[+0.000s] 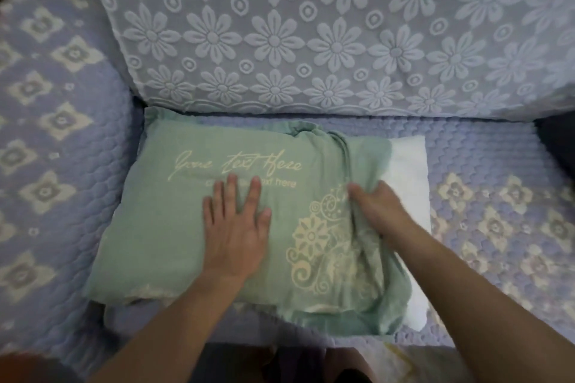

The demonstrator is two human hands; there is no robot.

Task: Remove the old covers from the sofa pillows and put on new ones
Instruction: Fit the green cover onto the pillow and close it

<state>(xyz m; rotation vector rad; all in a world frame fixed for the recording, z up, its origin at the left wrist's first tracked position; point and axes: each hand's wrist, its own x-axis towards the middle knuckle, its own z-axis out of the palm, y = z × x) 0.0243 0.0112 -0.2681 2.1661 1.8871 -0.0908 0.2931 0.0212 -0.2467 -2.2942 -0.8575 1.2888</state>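
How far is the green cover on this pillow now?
The green cover already wraps most of the pillow. In hand: the left hand presses it flat while the right hand grips its bunched edge. Left: the white pillow end is uncovered.

Matt green woven cloth pillow cover [174, 227], plain white pillow [407, 171], quilted sofa seat [485, 158], lacy floral backrest throw [311, 25]

Pillow [407, 171] on sofa seat [485, 146], before backrest [311, 25], right of armrest [53, 121].
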